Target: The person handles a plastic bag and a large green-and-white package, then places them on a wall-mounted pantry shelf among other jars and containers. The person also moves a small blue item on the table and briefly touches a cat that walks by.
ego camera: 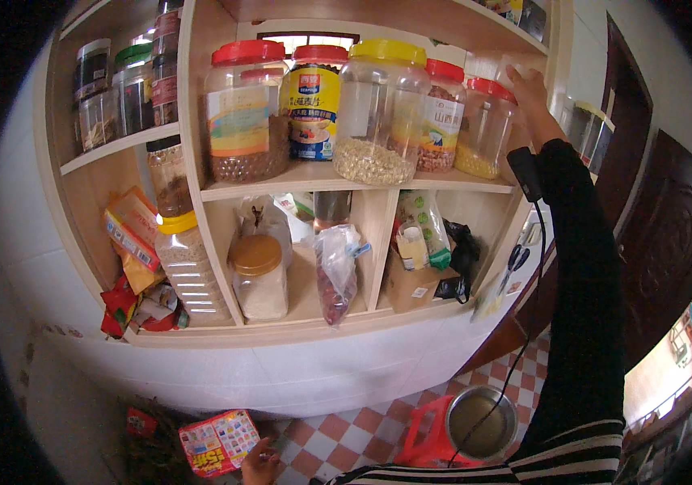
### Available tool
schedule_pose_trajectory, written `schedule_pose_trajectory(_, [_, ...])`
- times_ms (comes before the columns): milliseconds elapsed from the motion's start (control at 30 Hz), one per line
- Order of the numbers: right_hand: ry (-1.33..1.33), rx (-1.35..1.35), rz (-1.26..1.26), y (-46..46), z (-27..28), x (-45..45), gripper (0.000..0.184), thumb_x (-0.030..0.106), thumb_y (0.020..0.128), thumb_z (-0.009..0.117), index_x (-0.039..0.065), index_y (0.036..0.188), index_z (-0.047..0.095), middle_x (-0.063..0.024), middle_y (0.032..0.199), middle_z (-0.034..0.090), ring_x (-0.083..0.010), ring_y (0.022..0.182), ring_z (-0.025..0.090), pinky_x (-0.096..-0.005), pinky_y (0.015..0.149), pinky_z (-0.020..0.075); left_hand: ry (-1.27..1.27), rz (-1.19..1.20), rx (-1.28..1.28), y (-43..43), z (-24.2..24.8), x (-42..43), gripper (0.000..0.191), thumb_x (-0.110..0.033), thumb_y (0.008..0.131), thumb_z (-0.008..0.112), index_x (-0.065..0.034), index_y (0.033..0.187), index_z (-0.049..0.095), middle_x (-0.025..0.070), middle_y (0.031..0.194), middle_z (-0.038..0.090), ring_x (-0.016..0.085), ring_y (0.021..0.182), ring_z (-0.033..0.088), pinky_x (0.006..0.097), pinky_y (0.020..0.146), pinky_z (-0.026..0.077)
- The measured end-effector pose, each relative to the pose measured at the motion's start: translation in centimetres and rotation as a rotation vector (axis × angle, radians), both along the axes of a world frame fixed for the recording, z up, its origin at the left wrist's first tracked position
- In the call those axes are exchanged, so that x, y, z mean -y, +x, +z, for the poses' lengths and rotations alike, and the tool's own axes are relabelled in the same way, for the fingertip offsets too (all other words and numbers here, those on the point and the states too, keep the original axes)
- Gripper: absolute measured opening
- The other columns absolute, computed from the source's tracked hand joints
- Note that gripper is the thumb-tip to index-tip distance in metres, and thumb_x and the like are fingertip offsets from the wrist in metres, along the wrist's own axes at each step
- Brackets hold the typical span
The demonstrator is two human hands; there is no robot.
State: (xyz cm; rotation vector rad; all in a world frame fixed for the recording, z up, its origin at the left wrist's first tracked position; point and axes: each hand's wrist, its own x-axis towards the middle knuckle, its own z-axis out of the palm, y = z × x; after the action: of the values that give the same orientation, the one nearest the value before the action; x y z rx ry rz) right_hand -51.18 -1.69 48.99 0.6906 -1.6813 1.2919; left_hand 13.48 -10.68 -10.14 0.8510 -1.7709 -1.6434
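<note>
My right hand [526,91] is raised at the right end of the upper shelf, beside a red-lidded jar of yellow grain [486,130]; its fingertips are near something pale and see-through, and whether they grip it is unclear. Low in the view, my left hand [261,462] hangs by a red printed packet [218,442]; contact cannot be told. Along the same shelf stand a yellow-lidded jar of flakes [379,115], a red-lidded jar of reddish kernels [441,118], a yellow-and-blue labelled canister [314,109] and a large red-lidded jar of brown pieces [248,115].
Lower compartments hold a gold-lidded jar [259,285], a knotted plastic bag [337,273] and a cardboard box [412,288]. Scissors [517,257] hang at the right. A metal basin [481,421] rests by a red plastic stool [428,433]. A black cable [522,351] runs down from my right wrist.
</note>
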Motion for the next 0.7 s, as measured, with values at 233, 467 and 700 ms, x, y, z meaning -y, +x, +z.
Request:
schedule_pose_trajectory(233, [0.113, -0.067, -0.263, -3.9, 1.3, 0.8, 0.095, 0.058, 0.078, 0.06, -0.012, 0.133, 0.028, -0.0296, 0.127, 0.048, -0.0396, 0.118, 0.049, -0.0399, 0.098, 0.0401, 0.046, 0.059, 0.152, -0.6, 1.1, -0.4, 0.053, -0.001, 0.08, 0.057, -0.0003, 0.131, 0.045, 0.0134, 0.111, 0.06, 0.019, 0.093, 0.061, 0.0274, 0.07, 0.051])
schedule_pose_trajectory(467, [0.144, -0.064, -0.252, -5.6, 2.0, 1.6, 0.093, 0.055, 0.077, 0.062, -0.007, 0.137, 0.028, -0.0287, 0.134, 0.042, -0.039, 0.122, 0.046, -0.0394, 0.101, 0.0369, -0.052, 0.1, 0.098, 0.1, 0.7, -0.9, 0.049, -0.004, 0.082, 0.058, 0.0025, 0.129, 0.045, 0.013, 0.106, 0.06, 0.021, 0.09, 0.062, 0.0287, 0.071, 0.051])
schedule_pose_trajectory(700, [0.233, 0.007, -0.248, -5.8, 1.8, 2.4, 0.093, 0.056, 0.076, 0.063, -0.011, 0.133, 0.032, -0.0311, 0.125, 0.049, -0.04, 0.115, 0.051, -0.0398, 0.097, 0.0405, -0.168, 0.144, 0.246, -0.3, 1.1, -1.0, 0.047, -0.018, 0.086, 0.062, 0.0031, 0.126, 0.049, 0.0122, 0.099, 0.063, 0.019, 0.084, 0.062, 0.0303, 0.068, 0.051])
